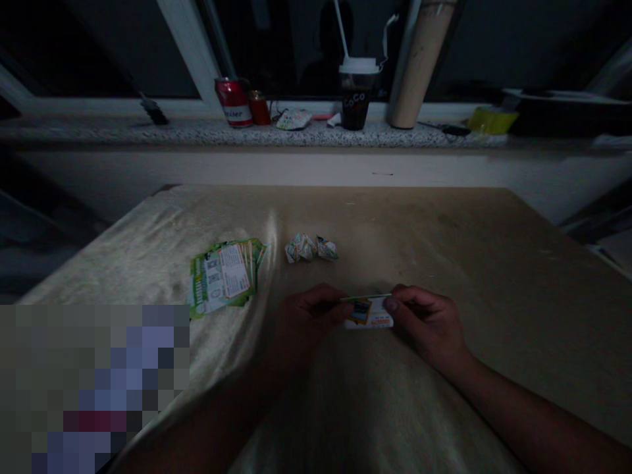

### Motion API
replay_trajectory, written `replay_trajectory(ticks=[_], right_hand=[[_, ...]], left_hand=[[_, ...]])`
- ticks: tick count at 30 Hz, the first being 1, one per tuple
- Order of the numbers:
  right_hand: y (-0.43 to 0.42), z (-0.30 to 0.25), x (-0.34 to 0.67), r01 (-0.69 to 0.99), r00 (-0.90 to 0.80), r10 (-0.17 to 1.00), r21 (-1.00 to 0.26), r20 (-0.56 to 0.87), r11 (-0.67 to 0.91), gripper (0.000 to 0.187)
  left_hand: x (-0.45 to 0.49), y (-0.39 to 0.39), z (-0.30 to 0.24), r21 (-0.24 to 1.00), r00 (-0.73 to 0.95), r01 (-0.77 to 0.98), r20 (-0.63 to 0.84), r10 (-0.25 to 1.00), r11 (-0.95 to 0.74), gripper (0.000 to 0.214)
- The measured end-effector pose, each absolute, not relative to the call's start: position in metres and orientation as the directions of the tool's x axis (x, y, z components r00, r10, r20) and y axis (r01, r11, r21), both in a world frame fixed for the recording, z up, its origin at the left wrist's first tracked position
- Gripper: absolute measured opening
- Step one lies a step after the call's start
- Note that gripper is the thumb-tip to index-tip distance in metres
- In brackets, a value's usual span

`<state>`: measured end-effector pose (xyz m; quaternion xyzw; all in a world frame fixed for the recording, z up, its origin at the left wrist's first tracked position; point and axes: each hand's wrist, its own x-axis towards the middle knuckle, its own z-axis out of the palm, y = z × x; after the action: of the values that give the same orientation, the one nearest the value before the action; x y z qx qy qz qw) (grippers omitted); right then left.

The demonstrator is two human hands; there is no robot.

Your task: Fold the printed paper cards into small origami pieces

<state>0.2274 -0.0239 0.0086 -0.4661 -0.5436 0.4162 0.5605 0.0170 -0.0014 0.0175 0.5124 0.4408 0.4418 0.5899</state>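
Note:
Between my two hands is a folded printed paper leaflet (pixel 378 315), white with a dark picture and orange print. My left hand (pixel 311 316) pinches its left end with thumb and fingers. The right end is gripped by my right hand (pixel 428 317), thumb on the near side. A green edge runs along the top of the fold. Just beyond my hands lie a few crumpled or folded paper pieces (pixel 309 248), white with coloured print. Left of them rests a fanned stack of green and white leaflets (pixel 224 276), text and square codes showing on top.
The table (pixel 444 243) has a wrinkled light cover. On the speckled sill (pixel 197 135) behind stand a red can (pixel 233 102), a small orange-red container (pixel 259 107), a lidded cup with a straw (pixel 354 95), a tan tube (pixel 421 66) and a yellow item (pixel 491 121). The lower left is pixelated.

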Motion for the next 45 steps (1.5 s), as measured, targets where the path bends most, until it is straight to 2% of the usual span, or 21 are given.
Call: replay_trajectory(ticks=[20,31,45], right_hand=[[-0.0260,0.0085,0.2280,0.043,0.023,0.953,-0.953,0.302,0.301,0.011],[-0.0262,0.0102,0.2280,0.057,0.028,0.958,-0.957,0.286,0.284,0.013],[-0.0259,0.0102,0.2281,0.066,0.020,0.953,-0.951,0.304,0.302,0.011]], left_hand=[[0.0162,-0.0038,0.0143,0.987,0.207,-0.154,-0.014,0.978,0.047,0.006],[0.0149,-0.0038,0.0160,0.996,0.228,-0.063,-0.042,0.973,0.058,0.012],[0.0144,-0.0041,0.0144,0.996,0.233,-0.069,-0.033,0.972,0.050,0.011]])
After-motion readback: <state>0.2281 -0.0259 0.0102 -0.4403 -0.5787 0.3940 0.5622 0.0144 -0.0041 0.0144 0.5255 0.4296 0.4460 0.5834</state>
